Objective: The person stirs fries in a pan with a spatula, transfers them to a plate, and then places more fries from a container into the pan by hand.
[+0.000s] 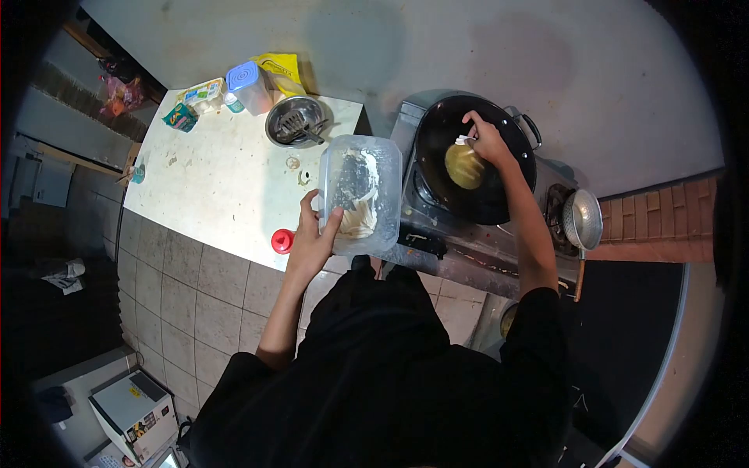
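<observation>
A clear plastic container (361, 175) with pale strips or pieces at its near end is held by its left side in my left hand (318, 234), the thumb over the rim. My right hand (487, 142) is over a large black wok (476, 204) on the stove, its fingers closed on a small white piece (463, 140). Yellowish oil (463, 167) lies in the wok just below that hand.
On the white table (211, 183) stand a steel bowl (285, 139) with utensils, a blue-lidded container (248, 87), a yellow packet (282, 70) and a red-capped bottle (282, 241). A perforated ladle (582, 220) rests right of the wok.
</observation>
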{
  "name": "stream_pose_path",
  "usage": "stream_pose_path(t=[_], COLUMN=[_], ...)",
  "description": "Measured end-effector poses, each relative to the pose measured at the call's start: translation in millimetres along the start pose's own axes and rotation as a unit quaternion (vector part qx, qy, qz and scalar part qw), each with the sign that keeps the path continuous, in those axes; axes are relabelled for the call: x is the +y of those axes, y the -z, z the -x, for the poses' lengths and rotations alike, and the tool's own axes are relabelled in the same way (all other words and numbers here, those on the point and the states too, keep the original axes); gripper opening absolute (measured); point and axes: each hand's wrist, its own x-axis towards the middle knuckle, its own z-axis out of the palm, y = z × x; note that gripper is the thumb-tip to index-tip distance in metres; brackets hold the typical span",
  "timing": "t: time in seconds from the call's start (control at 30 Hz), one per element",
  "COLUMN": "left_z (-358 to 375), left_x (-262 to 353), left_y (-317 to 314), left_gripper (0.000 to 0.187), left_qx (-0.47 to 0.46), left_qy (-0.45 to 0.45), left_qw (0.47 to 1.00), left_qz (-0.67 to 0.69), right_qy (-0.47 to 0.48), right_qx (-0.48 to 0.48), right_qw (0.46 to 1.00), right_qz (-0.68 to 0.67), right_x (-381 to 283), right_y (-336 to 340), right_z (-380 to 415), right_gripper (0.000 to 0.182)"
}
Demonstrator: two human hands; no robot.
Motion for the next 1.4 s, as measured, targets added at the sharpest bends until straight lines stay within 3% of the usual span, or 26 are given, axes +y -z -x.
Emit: stream_pose_path(t=[0.17, 0.23, 0.33, 0.73, 0.97, 1.07, 1.23, 1.33, 1.4], left_z=[-3, -11, -8, -9, -17, -17, -18, -27, -21], left_x=[-8, -23, -4, 15, 12, 15, 13, -5, 14], left_y=[1, -3, -1, 0, 0, 1, 3, 6, 12], left_gripper=[0.074, 0.074, 0.074, 0.072, 0.070, 0.070, 0.073, 0.072, 0.072], left_qx=[0.024, 0.052, 0.034, 0.010, 0.005, -0.003, 0.016, 0.033, 0.022], left_qy=[-0.001, -0.077, -0.037, -0.016, -0.029, -0.026, -0.033, -0.047, -0.019], left_qw=[1.000, 0.995, 0.999, 1.000, 0.999, 1.000, 0.999, 0.998, 0.999], left_qz=[-0.001, -0.036, -0.017, -0.015, -0.017, -0.010, 0.016, 0.004, 0.024], right_qy=[0.010, 0.018, 0.020, 0.036, 0.037, 0.089, 0.099, 0.094, 0.080], right_qx=[-0.020, -0.019, -0.031, 0.040, 0.018, -0.029, -0.032, 0.077, 0.146], right_qw=[1.000, 1.000, 0.999, 0.996, 0.996, 0.990, 0.992, 0.981, 0.971], right_qz=[-0.009, -0.005, -0.033, -0.069, -0.082, -0.101, -0.072, -0.154, -0.172], right_x=[0, -1, -4, 0, 4, -6, -30, -60, -97], right_y=[8, 12, 16, 47, 21, 3, -2, 34, 67], right_z=[-4, -4, -2, 14, 16, 13, 32, 63, 97], right_gripper=[0.049, 0.049, 0.050, 0.045, 0.042, 0.040, 0.036, 0.027, 0.023])
